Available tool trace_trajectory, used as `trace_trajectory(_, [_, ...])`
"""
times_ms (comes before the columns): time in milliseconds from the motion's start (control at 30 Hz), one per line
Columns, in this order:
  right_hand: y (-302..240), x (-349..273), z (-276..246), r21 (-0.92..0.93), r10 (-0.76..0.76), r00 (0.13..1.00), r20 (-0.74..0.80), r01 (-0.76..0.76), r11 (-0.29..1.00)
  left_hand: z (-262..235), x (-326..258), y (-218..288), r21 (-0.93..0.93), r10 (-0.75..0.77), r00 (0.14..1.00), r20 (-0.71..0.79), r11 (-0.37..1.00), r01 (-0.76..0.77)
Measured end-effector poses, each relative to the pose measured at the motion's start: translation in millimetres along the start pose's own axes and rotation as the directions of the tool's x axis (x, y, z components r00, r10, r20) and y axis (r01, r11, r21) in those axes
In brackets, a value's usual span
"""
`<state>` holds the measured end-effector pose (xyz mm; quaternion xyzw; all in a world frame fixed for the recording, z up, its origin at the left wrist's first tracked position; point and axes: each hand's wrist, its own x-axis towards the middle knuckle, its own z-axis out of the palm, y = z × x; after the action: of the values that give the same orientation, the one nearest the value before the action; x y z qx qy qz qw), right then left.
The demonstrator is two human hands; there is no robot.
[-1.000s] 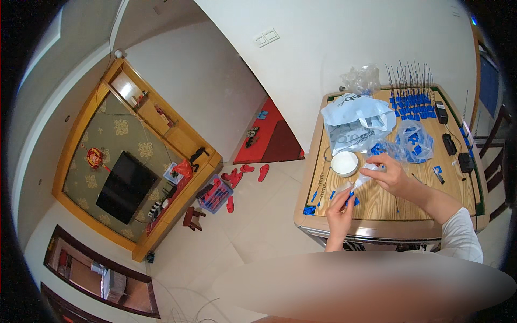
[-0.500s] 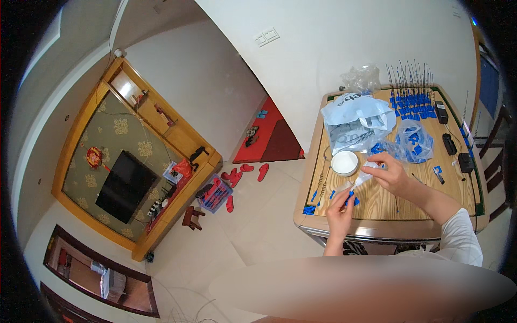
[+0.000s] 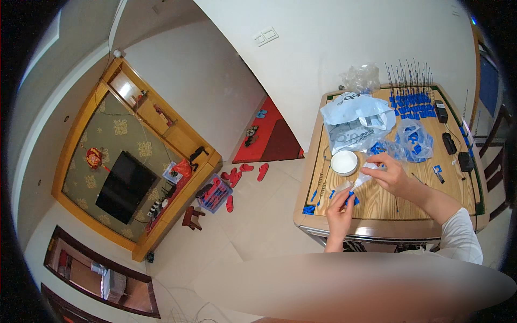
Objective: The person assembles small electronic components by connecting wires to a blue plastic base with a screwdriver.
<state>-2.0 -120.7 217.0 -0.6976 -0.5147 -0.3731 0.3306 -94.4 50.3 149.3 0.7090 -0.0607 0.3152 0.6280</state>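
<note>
My right hand (image 3: 390, 175) is closed around a white, tapered squeeze bottle (image 3: 365, 176), its narrow tip pointing down to the left. The tip meets, or nearly meets, a small blue piece (image 3: 350, 194) pinched in my left hand (image 3: 338, 215). Whether the two touch is too small to tell. Just beyond my hands stands a round white bowl (image 3: 344, 162). Dark coil springs with blue ends (image 3: 322, 183) lie to the left of it.
On the wooden table (image 3: 377, 207) are a large pale plastic bag (image 3: 356, 121), a clear bag of blue pieces (image 3: 416, 141), and rows of upright springs on blue bases (image 3: 413, 105). Black adapters (image 3: 448, 144) sit at right. A plastic basket (image 3: 215, 195) stands on the floor.
Both hands keep nearly the same place and grip. The bottle's tip stays at the blue piece; only a slight shift of the view shows.
</note>
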Motion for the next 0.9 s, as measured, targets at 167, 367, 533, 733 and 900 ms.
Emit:
trace_trajectory(167, [0.8,0.8,0.0,-0.003,-0.007,1.0,-0.023,0.007,1.0,-0.4,-0.4,-2.0,0.015,-0.004,1.0,-0.007,1.0,0.004])
trace_trajectory(367, [0.4,1.1,-0.2,0.013,0.012,1.0,-0.016,-0.012,1.0,-2.0,-2.0,-8.2,0.033,0.002,1.0,0.004,0.999,-0.002])
trace_trajectory(533, [-1.7,2.7,-0.8,0.019,0.011,1.0,-0.01,-0.01,1.0,-2.3,-2.0,-6.4,0.027,-0.009,1.0,0.005,1.0,0.009])
trace_trajectory(733, [-0.8,0.5,0.5,0.004,0.009,1.0,-0.013,-0.009,1.0,-1.6,-1.4,-5.7,0.013,-0.019,1.0,-0.005,1.0,0.02])
trace_trajectory(900, [-5.0,4.3,-0.9,0.024,0.007,0.999,-0.042,-0.006,1.0,-0.6,-1.6,-7.9,-0.069,-0.022,1.0,-0.011,0.997,0.022])
